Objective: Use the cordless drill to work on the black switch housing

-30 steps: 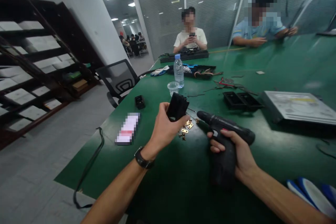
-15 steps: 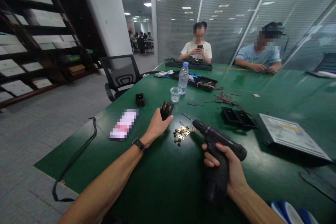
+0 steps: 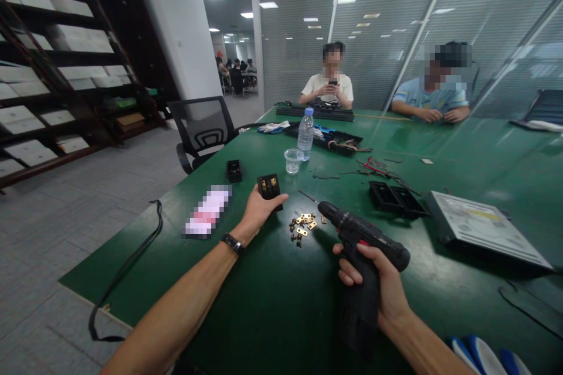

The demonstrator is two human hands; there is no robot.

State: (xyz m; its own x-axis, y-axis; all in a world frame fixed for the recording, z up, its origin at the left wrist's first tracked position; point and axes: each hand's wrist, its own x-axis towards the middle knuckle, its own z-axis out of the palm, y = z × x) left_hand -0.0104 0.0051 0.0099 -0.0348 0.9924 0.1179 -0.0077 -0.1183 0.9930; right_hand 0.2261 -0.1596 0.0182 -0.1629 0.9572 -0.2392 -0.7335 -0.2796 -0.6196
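Note:
My left hand [image 3: 258, 211] is closed around a small black box [image 3: 268, 188] with brass-coloured metal pieces inside. In my right hand [image 3: 387, 281] is a black cordless drill [image 3: 365, 237], gripped by its handle, its long thin bit pointing left toward the box but apart from it. Between the hands, a small heap of brass plates and screws [image 3: 303, 225] lies on the green table [image 3: 272, 304]. Another small black box [image 3: 234, 170] stands beyond my left hand.
A clear cup [image 3: 292, 162] and a water bottle [image 3: 305, 135] stand ahead. Black trays [image 3: 398, 199] and a metal-topped case [image 3: 488, 228] lie to the right, gloves [image 3: 479, 354] at lower right. A phone [image 3: 207, 211] lies left. Two people [image 3: 328, 85] sit across.
My left hand has turned the black box, so its open side with the brass pieces faces me more, and shifted it slightly left. The drill stays in my right hand, nearly unmoved.

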